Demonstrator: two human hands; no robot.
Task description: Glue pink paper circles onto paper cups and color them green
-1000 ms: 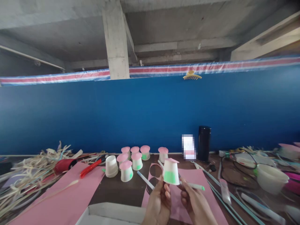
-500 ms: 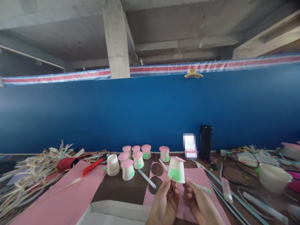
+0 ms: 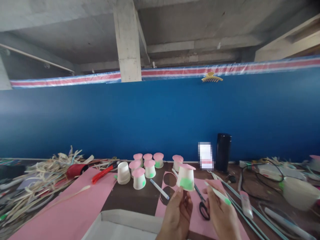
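My left hand (image 3: pixel 178 210) is closed round the lower rim of an upside-down white paper cup (image 3: pixel 182 173), which has a pink paper disc on top and a green patch on its side. In my right hand (image 3: pixel 220 208), a white marker (image 3: pixel 217 192) with a green end is gripped, its other end pointing towards the cup but apart from it. Between the hands, black-handled scissors (image 3: pixel 204 210) lie on pink paper (image 3: pixel 197 225) with round holes cut in it. Several similar pink-topped cups (image 3: pixel 139 181) stand beyond, beside plain stacked white cups (image 3: pixel 123 174).
A white tray (image 3: pixel 132 213) is at the front, with a blue-tipped marker (image 3: pixel 159 189) behind it. Pale strips (image 3: pixel 47 180) and a red tool (image 3: pixel 102 174) lie left. At right are a black bottle (image 3: pixel 223 152), a glue tube (image 3: pixel 246 204) and a white bowl (image 3: pixel 300 193).
My right hand has moved away from the cup to the right, keeping the marker, and the scissors now show. The left hand still holds the cup, now slightly lower in view.
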